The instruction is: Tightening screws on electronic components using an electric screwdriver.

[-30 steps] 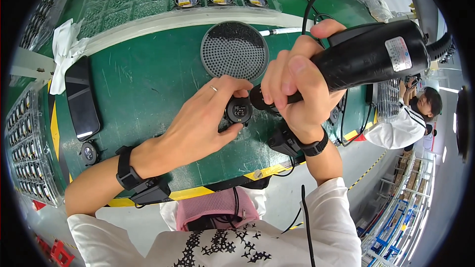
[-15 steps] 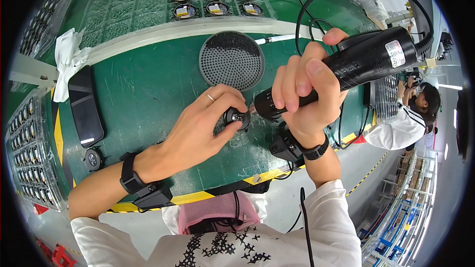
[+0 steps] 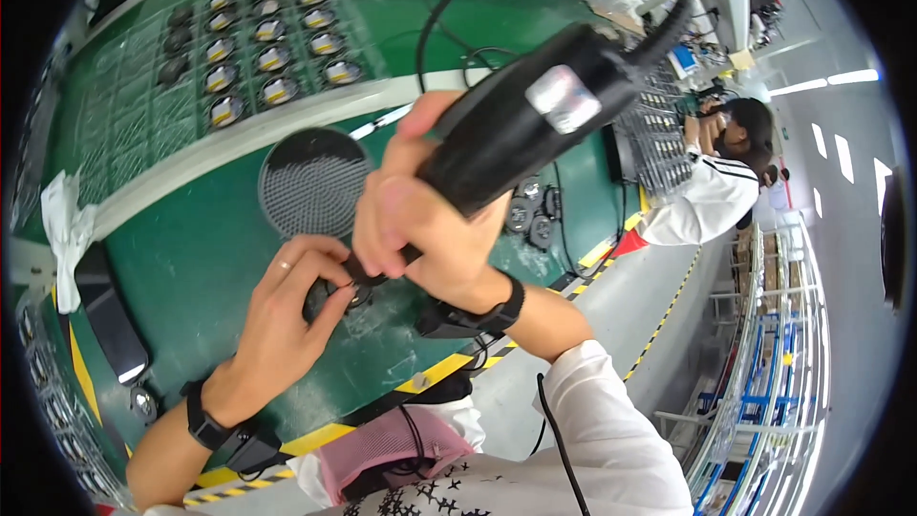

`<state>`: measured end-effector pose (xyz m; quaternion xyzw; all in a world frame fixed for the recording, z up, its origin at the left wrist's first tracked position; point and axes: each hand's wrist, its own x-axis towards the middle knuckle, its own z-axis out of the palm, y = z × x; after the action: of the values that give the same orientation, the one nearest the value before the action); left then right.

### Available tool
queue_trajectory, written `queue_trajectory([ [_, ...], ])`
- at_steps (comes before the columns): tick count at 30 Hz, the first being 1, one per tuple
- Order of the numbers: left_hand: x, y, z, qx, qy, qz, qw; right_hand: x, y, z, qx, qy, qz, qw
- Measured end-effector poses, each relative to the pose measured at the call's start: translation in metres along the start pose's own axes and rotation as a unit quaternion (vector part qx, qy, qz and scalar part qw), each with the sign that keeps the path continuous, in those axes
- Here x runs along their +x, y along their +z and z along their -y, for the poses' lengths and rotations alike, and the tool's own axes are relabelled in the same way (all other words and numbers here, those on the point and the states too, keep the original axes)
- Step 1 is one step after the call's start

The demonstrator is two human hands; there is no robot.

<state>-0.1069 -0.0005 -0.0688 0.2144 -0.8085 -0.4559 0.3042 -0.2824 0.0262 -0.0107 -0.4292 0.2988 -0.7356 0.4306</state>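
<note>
My left hand [image 3: 287, 325] pinches a small round black part [image 3: 359, 297] against the green tabletop, a ring on one finger. My right hand [image 3: 435, 220] wraps round a black corded electric screwdriver [image 3: 521, 119], tilted with its nose down at the part. Whether the bit touches a screw is hidden by my fingers. Just beyond my hands lies a round grey dish [image 3: 301, 196] with a dimpled floor and small dark pieces heaped at its far side. Each wrist wears a black strapped device.
A clear tray [image 3: 115, 134] with rows of round parts lies at the back. Left are a phone [image 3: 113, 325], a white cloth [image 3: 67, 239] and a loose round part [image 3: 143, 404]. Several round parts [image 3: 531, 215] lie right, near the screwdriver's cable. Another person [image 3: 707, 191] works farther right.
The view has turned, so the bench appears shifted left. The screwdriver's nose has come from beside the round part to over it. Loose round parts on the right now show. Both grips stay.
</note>
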Motion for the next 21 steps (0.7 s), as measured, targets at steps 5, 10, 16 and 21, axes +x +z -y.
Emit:
queue_trajectory([
  [5,0.0034,0.0029,-0.0056,0.018,-0.029,0.003,0.999,-0.0012,-0.0004,0.0046,0.016,-0.009,0.001,1.000],
  [10,0.0016,0.0004,-0.0080,0.047,-0.024,0.008,0.999,-0.0040,0.0015,0.0072,0.042,0.014,-0.012,0.999],
  [16,0.0046,0.0039,-0.0083,0.066,-0.002,0.002,0.998,-0.0025,-0.0019,0.0056,0.035,0.048,0.010,0.998],
  [21,0.0030,0.0040,-0.0072,0.083,-0.009,0.011,0.996,-0.0031,-0.0003,0.0076,0.060,0.071,0.008,0.996],
])
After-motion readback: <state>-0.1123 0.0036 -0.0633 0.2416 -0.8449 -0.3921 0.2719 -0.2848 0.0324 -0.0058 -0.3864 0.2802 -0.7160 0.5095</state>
